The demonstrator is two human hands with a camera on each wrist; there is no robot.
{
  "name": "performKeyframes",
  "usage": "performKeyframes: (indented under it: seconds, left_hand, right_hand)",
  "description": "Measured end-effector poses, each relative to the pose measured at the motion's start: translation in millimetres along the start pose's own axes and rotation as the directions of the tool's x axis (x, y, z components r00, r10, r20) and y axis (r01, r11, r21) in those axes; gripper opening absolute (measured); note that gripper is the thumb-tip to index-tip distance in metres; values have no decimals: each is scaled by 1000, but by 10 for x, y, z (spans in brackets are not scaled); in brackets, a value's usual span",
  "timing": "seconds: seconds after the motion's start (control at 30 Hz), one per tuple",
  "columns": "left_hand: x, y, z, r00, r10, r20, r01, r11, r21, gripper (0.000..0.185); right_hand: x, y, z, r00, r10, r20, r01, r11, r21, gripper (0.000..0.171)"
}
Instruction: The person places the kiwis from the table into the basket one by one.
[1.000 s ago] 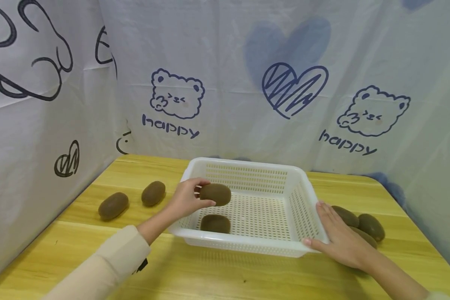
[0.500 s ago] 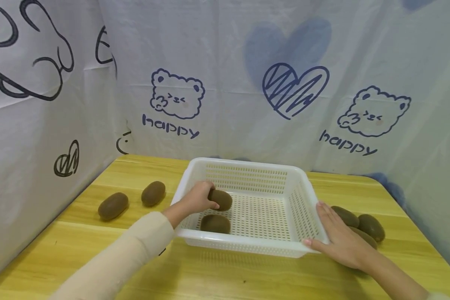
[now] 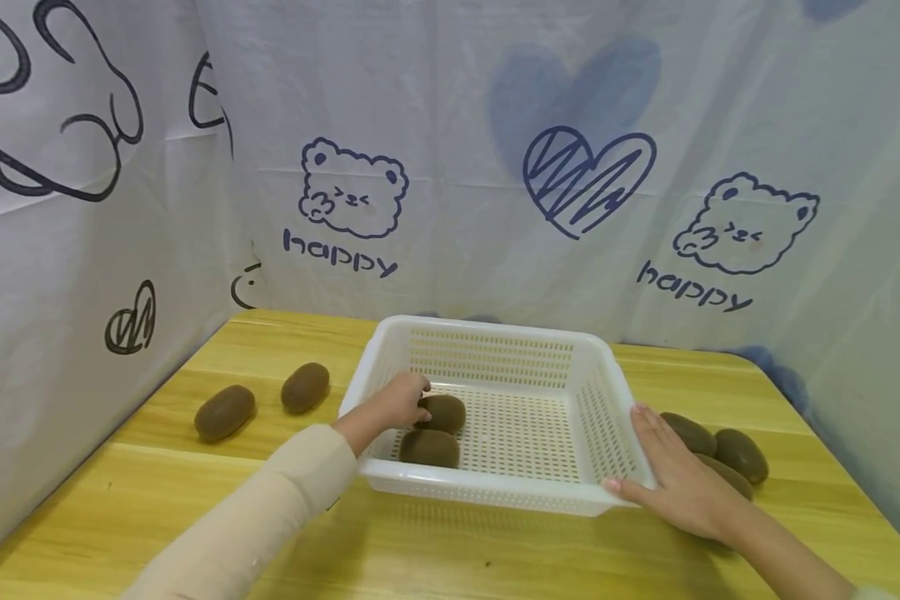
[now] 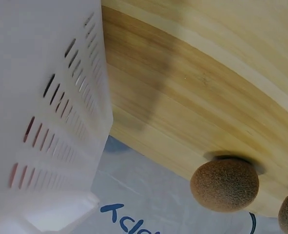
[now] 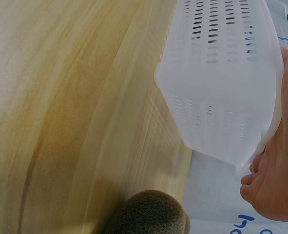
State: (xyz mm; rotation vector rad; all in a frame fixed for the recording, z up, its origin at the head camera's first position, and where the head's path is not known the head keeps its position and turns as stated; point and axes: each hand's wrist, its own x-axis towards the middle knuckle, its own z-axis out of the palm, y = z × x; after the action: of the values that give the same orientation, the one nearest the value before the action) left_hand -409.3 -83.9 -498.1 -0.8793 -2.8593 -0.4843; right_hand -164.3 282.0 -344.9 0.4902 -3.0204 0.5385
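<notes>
Guessing the kiwifruit (image 3: pixel 447 414) firm, I'd hold mid-body; can't tell if my left hand (image 3: pixel 402 402) grips; right hand (image 3: pixel 678 477) straight-fingered against the basket (image 3: pixel 495 478).

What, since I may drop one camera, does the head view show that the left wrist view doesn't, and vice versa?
Only the head view plainly shows the left hand and right hand, the two kiwis inside the basket, and the right-side kiwis.
Only the left wrist view shows the outside of the basket's left wall.
Both show the basket, the left-side kiwis, table and cloth.
</notes>
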Motion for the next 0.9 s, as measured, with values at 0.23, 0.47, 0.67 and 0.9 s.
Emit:
performKeyframes:
  seconds: [0.23,0.47,0.67,0.9]
  left_hand:
    - [-696,1263,-1425,991,-100,85,113,980,-165,40]
    - [-721,1276,-1525,997,-68,-33,58,970,-237,42]
    - [-759,1270,-1593,979,-49,-196,-2,967,-254,40]
    - [-862,1220,-1678,946,-80,-313,-13,959,-284,42]
  right_hand:
    - [6,10,16,1000,-3,-3,3,1000,-3,99]
    - [8,18,13,1000,-1,-5,1,1000,5,99]
    - [7,16,12,1000,4,-1,-4,1000,1,99]
    - [6,-2,1,1000,9,10,-9,1000,13,100]
